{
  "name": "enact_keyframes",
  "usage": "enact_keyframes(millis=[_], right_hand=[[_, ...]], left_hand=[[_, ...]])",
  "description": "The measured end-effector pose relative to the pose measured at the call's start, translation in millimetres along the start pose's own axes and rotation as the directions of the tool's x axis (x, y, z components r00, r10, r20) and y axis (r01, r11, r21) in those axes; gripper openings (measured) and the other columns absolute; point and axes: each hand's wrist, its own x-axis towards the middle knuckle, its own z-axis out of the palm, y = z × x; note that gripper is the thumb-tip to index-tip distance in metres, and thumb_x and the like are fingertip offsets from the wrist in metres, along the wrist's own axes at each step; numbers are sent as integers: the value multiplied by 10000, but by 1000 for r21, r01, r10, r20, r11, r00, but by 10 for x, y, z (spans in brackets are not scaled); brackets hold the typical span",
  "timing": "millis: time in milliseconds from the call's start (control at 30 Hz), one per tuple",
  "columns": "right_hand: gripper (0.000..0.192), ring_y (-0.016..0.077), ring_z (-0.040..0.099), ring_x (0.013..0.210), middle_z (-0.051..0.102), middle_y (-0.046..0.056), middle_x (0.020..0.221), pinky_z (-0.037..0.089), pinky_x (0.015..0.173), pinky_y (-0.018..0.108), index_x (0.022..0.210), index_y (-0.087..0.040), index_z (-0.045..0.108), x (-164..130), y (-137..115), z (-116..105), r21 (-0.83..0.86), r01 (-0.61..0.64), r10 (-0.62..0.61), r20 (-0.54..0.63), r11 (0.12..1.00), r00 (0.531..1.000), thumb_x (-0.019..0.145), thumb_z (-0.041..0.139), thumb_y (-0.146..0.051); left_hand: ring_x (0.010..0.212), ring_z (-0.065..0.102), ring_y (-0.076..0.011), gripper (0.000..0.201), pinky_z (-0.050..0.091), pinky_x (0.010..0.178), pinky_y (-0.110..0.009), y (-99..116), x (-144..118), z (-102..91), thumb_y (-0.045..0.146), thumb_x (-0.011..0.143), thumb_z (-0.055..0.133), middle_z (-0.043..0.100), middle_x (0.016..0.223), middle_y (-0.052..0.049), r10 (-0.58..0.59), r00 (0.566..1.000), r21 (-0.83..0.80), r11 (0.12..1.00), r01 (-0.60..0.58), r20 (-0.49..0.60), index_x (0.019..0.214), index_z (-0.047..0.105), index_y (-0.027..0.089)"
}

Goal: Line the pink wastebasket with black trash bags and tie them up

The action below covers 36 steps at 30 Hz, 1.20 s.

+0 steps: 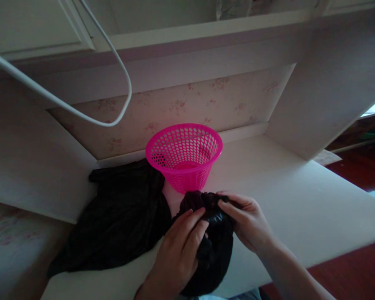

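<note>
1. My right hand (250, 218), right of centre in the lower half of the frame, pinches the edge of a black plastic bag (217, 260) between thumb and fingers
2. My left hand (177, 250), at the lower middle, lies bent over the bag's crumpled side, fingers close together; its thumb is hidden, so I cannot tell how firmly it grips
3. The bag is at the bottom centre, its gathered upper part between my hands, the rest hanging rounded below; I judge it light, limp and rather slippery, thin enough to tear, and best held by the gathered edge with fingertips rather than nails
4. Just beyond, near the centre, a pink basket (192, 180) stands upright; its perforated wall looks like light, slightly springy plastic, and the rolled rim seems the surest place to hold it
5. Left of the basket a dark bundle (118, 221) lies spread and creased, soft-looking; whether plastic or cloth I cannot tell
6. Under these runs a smooth white surface (296, 200), reaching the right edge of the frame
7. Behind is floral wallpaper (178, 106), with a white cable (46, 95) looping at upper left and reddish floor (353, 275) at lower right
</note>
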Motion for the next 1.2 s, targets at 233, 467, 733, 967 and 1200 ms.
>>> enact_keyframes(millis=[233,467,733,967,1200], right_hand=[[369,176,778,742,808,27,845,649,726,285,909,-210,786,215,152,-83,18,90,-84,-237,996,968,693,981,-435],[523,171,752,710,777,53,826,660,742,310,847,-145,779,832,440,-642,-61,166,-176,-426,984,887,514,1024,-466],[449,211,799,822,808,44,924,652,816,352,921,-203,767,626,147,-437,-198,244,-299,-338,949,892,640,985,-477],[246,163,801,922,798,2,1061,663,795,269,1070,-288,731,210,-356,138,-198,537,-524,115,820,844,865,866,-277],[331,220,655,1323,670,22,1390,549,1147,465,1279,-384,623,0,-362,174,-215,669,-657,131,712,742,983,722,-273]], left_hand=[[1444,573,-219,303,337,1303,-447,-28,-112,-95,77,1056,500,797,1278,-92,106,994,-53,993,-107,-34,1261,712,148],[1041,814,-189,134,536,1116,-292,20,-347,-84,183,1050,564,863,994,-17,147,987,-207,970,-130,69,1062,697,196],[876,750,-187,147,610,843,-305,-31,-337,-198,215,1035,548,773,865,-23,-89,972,-569,798,200,217,1001,685,255],[1285,652,-293,165,570,1063,-447,-245,215,-75,257,958,738,618,1504,-105,-246,894,-564,705,430,374,1073,842,313],[1017,719,-229,208,572,944,-365,-354,719,177,324,1031,658,788,1065,-81,-37,889,-708,589,388,456,1047,851,248]])
